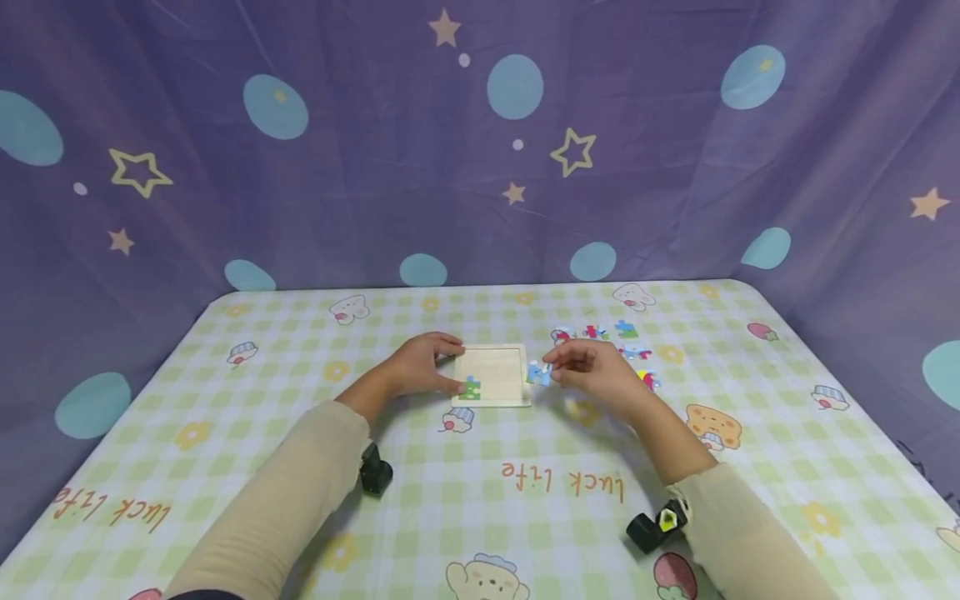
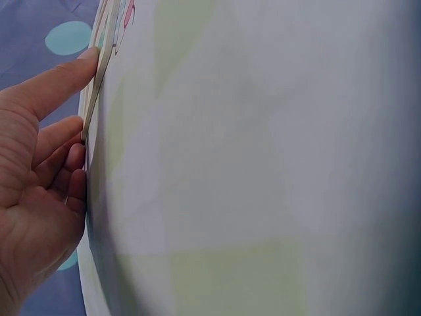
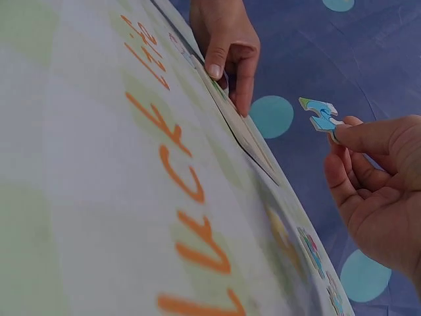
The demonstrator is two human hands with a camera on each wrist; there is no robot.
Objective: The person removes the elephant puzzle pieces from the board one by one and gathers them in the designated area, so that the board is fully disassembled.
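Note:
A shallow wooden puzzle tray (image 1: pixel 497 367) lies on the tablecloth in the head view, with a green puzzle piece (image 1: pixel 470 389) in its near left corner. My left hand (image 1: pixel 420 365) holds the tray's left side, thumb at the near corner by the green piece and fingers at the far corner. Just beyond the tray's right edge, my right hand (image 1: pixel 596 371) pinches a blue puzzle piece (image 1: pixel 537 372) between thumb and fingers. The right wrist view shows this piece (image 3: pixel 321 115) raised above the table, with a green corner and its knobs sticking out past the fingertips.
Several loose puzzle pieces, among them a blue and green one (image 1: pixel 626 329) and a red and blue one (image 1: pixel 636 352), lie behind and beside my right hand. A checked tablecloth (image 1: pixel 420 533) covers the table. A purple curtain (image 1: pixel 360 192) hangs behind it.

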